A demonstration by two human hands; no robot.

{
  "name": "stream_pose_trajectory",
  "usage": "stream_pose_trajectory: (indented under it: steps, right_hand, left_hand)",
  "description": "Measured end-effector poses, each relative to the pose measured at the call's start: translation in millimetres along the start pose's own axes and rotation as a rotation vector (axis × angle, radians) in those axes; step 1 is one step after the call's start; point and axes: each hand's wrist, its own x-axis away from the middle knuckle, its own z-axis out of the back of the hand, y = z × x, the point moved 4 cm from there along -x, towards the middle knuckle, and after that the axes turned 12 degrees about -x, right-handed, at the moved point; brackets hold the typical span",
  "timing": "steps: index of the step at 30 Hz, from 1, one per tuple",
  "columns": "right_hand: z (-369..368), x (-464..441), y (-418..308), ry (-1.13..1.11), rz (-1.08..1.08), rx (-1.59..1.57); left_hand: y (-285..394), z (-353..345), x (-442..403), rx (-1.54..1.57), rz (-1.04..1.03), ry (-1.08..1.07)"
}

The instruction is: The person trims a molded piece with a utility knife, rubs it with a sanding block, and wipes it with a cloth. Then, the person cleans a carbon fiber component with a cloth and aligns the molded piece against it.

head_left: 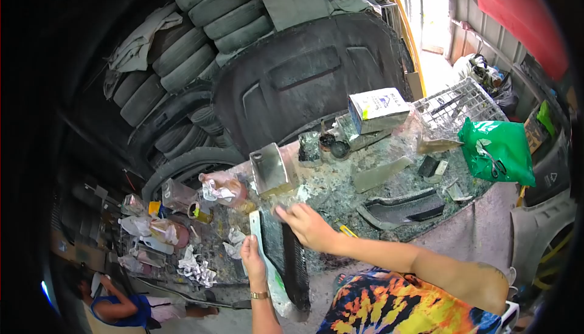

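A long black part [296, 267] with a woven-looking surface and a pale strip along its left edge stands tilted in front of me. My left hand [253, 261], with a watch on its wrist, is closed on that pale edge. Over the part's upper end is my right hand [308, 226], fingers bent together and a little blurred. Something small and greyish may be at its fingertips, too unclear to name. A similar black moulded part [404, 209] lies on the worktable to the right, near a yellow-handled tool [348, 230].
The stained worktable [331, 191] carries an open metal tin [272, 170], a white box [380, 109], crumpled paper [196, 267] and several containers. Scissors [491, 161] rest on a green bag [502, 145]. Behind stand a dark car hood [310, 85] and stacked tyres [222, 6]. Another person [115, 306] is lower left.
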Motion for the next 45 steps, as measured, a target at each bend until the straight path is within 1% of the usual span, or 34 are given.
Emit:
stream_pose_trajectory:
  steps: [1, 3, 5, 6, 9, 11, 13, 15, 17, 18, 19, 21, 22, 23, 25, 26, 27, 29, 30, 31, 33, 34, 35, 37, 38, 39, 41, 42, 43, 44, 45]
  right_hand:
    - [1.9, 6.2, -8.4, -0.031, 0.033, -0.008]
    - [2.8, -0.2, 0.2, -0.083, 0.057, 0.069]
    - [4.5, -23.6, 34.1, -0.081, -0.055, 0.025]
    - [17.2, -32.3, 33.0, -0.028, -0.049, 0.029]
    - [31.7, -28.8, 11.1, 0.023, 0.009, 0.007]
    - [19.7, -12.3, -1.4, -0.012, 0.020, 0.018]
    - [0.5, 12.4, -13.8, -0.114, 0.040, 0.038]
    - [-0.5, 14.0, -8.1, -0.139, 0.063, 0.010]
    - [2.4, 4.7, -3.1, -0.065, 0.024, 0.091]
    - [-4.9, 16.3, -8.1, -0.121, 0.018, 0.065]
    - [-14.4, 34.9, -18.1, -0.307, 0.061, 0.027]
    - [-10.2, 56.0, -33.2, -0.555, 0.136, -0.098]
    - [4.2, 42.6, -35.0, -0.547, 0.129, 0.041]
    - [16.8, 24.2, -31.2, -0.465, 0.097, 0.108]
    - [34.3, -13.6, -29.4, -0.374, 0.213, 0.237]
    - [30.4, -21.3, -22.9, -0.377, 0.240, 0.320]
    - [23.2, -7.4, -20.8, -0.384, 0.238, 0.316]
    - [-3.7, 41.3, -31.3, -0.651, 0.430, 0.266]
    - [-2.0, 53.3, -40.2, -0.717, 0.447, 0.107]
    - [0.8, 43.5, -35.7, -0.723, 0.447, 0.103]
    - [12.3, 9.9, -12.7, -0.547, 0.213, 0.362]
    - [5.4, 12.3, -10.0, -0.480, 0.211, 0.383]
    - [-4.2, 28.6, -26.0, -0.550, 0.249, 0.418]
    - [-10.5, 62.1, -39.4, -0.638, 0.358, 0.193]
    - [-4.0, 46.0, -29.0, -0.621, 0.346, 0.336]
    - [3.0, 24.4, -9.4, -0.537, 0.201, 0.460]
    - [0.9, 18.2, 14.5, -0.472, 0.071, 0.496]
    - [-5.3, 34.9, 2.6, -0.533, 0.179, 0.391]
    - [-7.9, 51.4, -12.6, -0.596, 0.286, 0.284]
    - [-5.1, 53.6, -10.8, -0.583, 0.323, 0.229]
    - [-6.6, 42.5, 10.1, -0.485, 0.202, 0.314]
  left_hand:
    - [0.6, 1.7, -2.1, -0.002, -0.015, 0.000]
    - [-4.7, 2.3, 7.0, 0.046, 0.027, 0.021]
    - [-1.3, 0.2, 14.1, 0.008, 0.065, 0.033]
    - [-3.3, 1.5, 13.0, 0.041, 0.045, 0.022]
    - [1.2, 0.1, 13.4, 0.077, 0.013, 0.039]
    - [4.7, -1.6, 16.4, 0.024, 0.053, 0.093]
    - [-6.5, 4.2, 15.9, 0.065, 0.025, -0.008]
    - [-17.6, 5.6, 15.1, 0.052, 0.003, -0.044]
    - [2.7, -1.6, 21.1, -0.030, 0.004, 0.065]
    - [-1.6, 0.5, 18.6, 0.018, -0.005, 0.041]
    - [-6.9, 5.0, 14.3, 0.018, -0.012, 0.051]
    - [-17.7, 16.0, 16.1, 0.019, -0.008, 0.033]
    - [-12.2, 17.1, 18.1, 0.005, -0.025, 0.021]
    - [-4.6, 14.6, 21.8, 0.007, -0.011, 0.032]
    - [10.7, 3.2, 22.8, -0.064, 0.008, 0.025]
    - [9.5, 1.8, 21.7, -0.064, -0.016, 0.007]
    - [9.2, -0.8, 22.7, -0.062, -0.008, 0.011]
    - [7.9, -1.3, 22.7, -0.028, 0.022, 0.033]
    - [-6.3, 0.5, 20.7, 0.000, -0.011, 0.018]
    - [-6.4, 0.5, 23.0, 0.001, -0.005, 0.022]
    - [-3.5, -4.4, 28.8, -0.094, 0.052, 0.028]
    - [2.4, -7.1, 28.9, -0.116, 0.015, 0.030]
    - [0.4, -5.9, 28.5, -0.119, 0.009, 0.026]
    - [-9.8, -3.3, 26.5, -0.126, -0.045, 0.022]
    - [-15.1, -5.1, 27.7, -0.068, 0.003, 0.033]
    - [-18.0, -6.4, 30.9, -0.063, 0.014, 0.024]
    - [-13.4, -6.1, 30.6, -0.174, 0.062, -0.015]
    - [-33.4, -4.9, 27.9, -0.072, 0.047, -0.008]
    - [-34.5, -0.7, 29.1, -0.183, 0.023, 0.013]
    - [-39.1, -0.2, 27.7, -0.106, 0.044, 0.022]
    - [-47.5, 2.6, 30.2, -0.031, 0.077, 0.029]
